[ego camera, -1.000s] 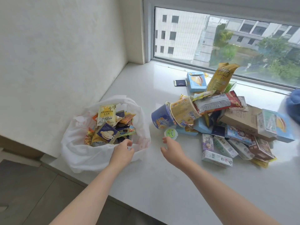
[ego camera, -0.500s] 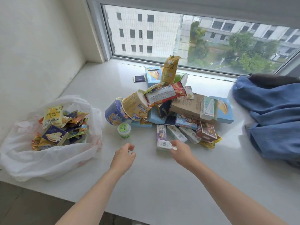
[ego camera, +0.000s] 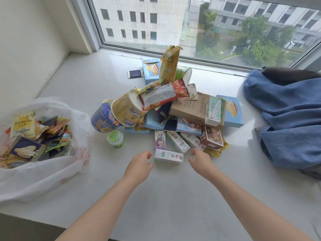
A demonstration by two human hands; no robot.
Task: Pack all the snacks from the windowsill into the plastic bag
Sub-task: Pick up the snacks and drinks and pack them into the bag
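White windowsill [ego camera: 86,80] carries our snack heap [ego camera: 166,108]; both our left hand [ego camera: 139,164] and right hand [ego camera: 201,159] hover open, empty, flanking a white carton [ego camera: 168,156].

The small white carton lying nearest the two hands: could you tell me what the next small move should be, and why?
Probably close both hands on the white carton and lift it. The left hand and right hand sit open and empty on either side of it, it lies loose at the front of the pile, and the plastic bag stands open to the left.
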